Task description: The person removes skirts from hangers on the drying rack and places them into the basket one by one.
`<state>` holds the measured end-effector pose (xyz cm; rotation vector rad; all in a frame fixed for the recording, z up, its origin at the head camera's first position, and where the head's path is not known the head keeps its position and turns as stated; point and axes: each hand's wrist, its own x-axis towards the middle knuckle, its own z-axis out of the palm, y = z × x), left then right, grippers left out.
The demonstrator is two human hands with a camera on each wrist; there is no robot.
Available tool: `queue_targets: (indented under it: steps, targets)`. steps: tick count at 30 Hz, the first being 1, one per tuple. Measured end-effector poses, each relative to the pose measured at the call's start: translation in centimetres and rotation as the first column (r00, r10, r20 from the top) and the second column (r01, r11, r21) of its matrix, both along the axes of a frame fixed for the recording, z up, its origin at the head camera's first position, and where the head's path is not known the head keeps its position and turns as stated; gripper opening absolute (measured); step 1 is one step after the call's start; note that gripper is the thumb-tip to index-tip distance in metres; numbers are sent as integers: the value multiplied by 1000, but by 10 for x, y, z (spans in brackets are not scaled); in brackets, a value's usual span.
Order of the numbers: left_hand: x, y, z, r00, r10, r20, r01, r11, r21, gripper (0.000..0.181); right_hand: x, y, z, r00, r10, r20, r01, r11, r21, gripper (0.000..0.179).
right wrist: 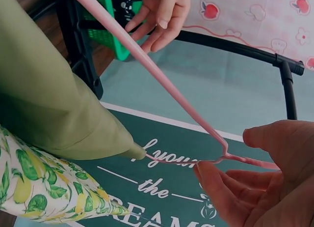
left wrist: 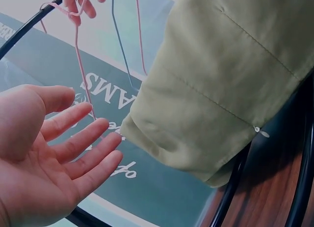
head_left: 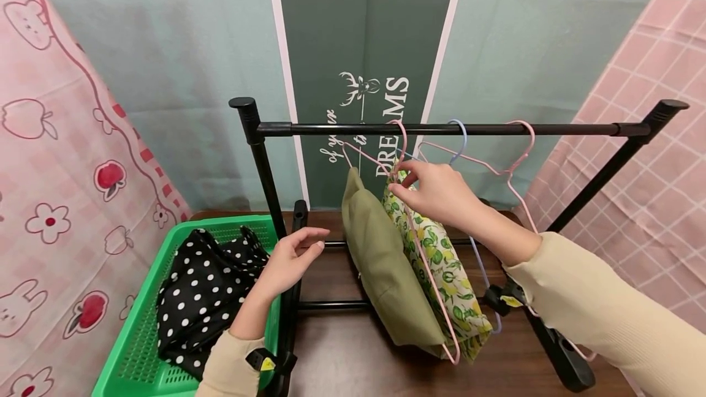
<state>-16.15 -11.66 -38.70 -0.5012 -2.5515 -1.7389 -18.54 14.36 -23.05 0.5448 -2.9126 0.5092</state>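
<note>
My right hand [head_left: 438, 192] is at the neck of a pink clothes hanger [right wrist: 162, 89], whose hook sits over the black rail. Its fingertips touch the hanger, while the thumb stands apart from them. An olive-green garment [head_left: 380, 268] with stitched seams hangs folded over this hanger. Behind it is a lemon-print garment [head_left: 441, 256] on a blue hanger [head_left: 462, 139]. My left hand [left wrist: 54, 158] is held in the air left of the olive garment, fingers spread and holding nothing. In the head view it is beside the black polka-dot cloth [head_left: 206, 293].
A green basket [head_left: 129, 348] holding the polka-dot cloth stands at left against the rack's leg. The black rack [head_left: 342, 130] spans the wooden tabletop [head_left: 342, 360]. Another pink hanger [head_left: 521, 195] hangs bare at right. Curtains [head_left: 165, 78] surround the back and sides.
</note>
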Motion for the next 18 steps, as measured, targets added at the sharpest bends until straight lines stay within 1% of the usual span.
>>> queue_targets:
  steps: [6,8,12,18]
  targets:
    - [-1,3,-3,1000,9,-3,-9,1000,8,24,-6,-3,-4,1000,13,-6,-13,1000,-18,30]
    - [-1,4,-4,1000,10,-9,-10,1000,9,24,-8,-4,-5,1000,16,8,-16,999,-33,29]
    - [-1,5,-5,1000,19,-2,-19,1000,11,23,-11,-7,-8,999,5,36,-3,999,-44,29]
    - [1,6,-6,999,30,11,-31,999,21,21,-13,-11,-10,999,-28,34,30,998,-48,29]
